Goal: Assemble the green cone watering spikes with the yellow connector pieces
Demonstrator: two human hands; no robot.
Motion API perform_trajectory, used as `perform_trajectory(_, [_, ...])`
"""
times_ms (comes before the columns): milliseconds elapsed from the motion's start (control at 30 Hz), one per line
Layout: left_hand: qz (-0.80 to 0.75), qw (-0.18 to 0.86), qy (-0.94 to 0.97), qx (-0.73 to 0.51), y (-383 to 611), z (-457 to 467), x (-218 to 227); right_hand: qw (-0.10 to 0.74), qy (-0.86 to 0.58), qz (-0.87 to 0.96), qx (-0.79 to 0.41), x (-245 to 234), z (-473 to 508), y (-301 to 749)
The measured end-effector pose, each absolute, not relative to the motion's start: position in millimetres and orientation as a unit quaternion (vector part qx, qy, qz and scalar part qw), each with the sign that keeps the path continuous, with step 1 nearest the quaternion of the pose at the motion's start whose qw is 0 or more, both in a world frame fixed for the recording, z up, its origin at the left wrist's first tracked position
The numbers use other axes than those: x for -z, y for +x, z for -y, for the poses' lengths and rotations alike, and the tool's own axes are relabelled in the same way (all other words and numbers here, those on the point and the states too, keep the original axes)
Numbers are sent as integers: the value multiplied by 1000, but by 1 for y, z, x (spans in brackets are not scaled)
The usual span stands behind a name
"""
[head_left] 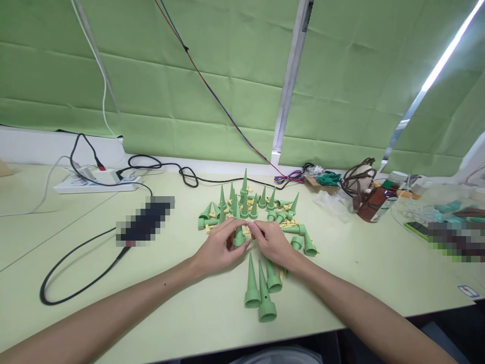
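Observation:
My left hand (217,248) is closed around a green plastic watering spike (238,236), held point up over the table. Close against it, my right hand (276,245) has thumb and fingers pinched together at the spike's side. A small yellow plastic piece (247,230) shows at those fingertips, partly hidden. Behind both hands lies a spread of green spikes (244,189), some standing and some on their sides, with small yellow pieces (288,223) scattered among them. Nearer the front edge, below my right hand, are several more green spikes (252,290).
On the left a dark blurred device (146,222) has a black cable looping to it. A white power strip (96,183) stands behind. At right are a brown bottle (377,203), clear plastic bags (333,205) and a green-edged phone-like object (419,230).

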State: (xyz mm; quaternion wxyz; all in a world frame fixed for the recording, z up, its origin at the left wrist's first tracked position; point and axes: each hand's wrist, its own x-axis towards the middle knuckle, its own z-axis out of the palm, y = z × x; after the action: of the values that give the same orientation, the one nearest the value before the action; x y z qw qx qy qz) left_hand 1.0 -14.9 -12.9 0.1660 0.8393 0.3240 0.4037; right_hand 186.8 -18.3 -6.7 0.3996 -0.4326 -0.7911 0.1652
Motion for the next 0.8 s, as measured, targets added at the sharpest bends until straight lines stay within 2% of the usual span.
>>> perform_trajectory(167, [-322,163,844,-397,1,16,12,395,-440,787,-176,6,19,187])
perform_trajectory(500, [-364,160,810,-431,1,13,13,455,-395,779,-173,-1,24,185])
perform_trajectory(800, [-355,159,816,-427,2,14,14,443,-385,790,-176,3,23,186])
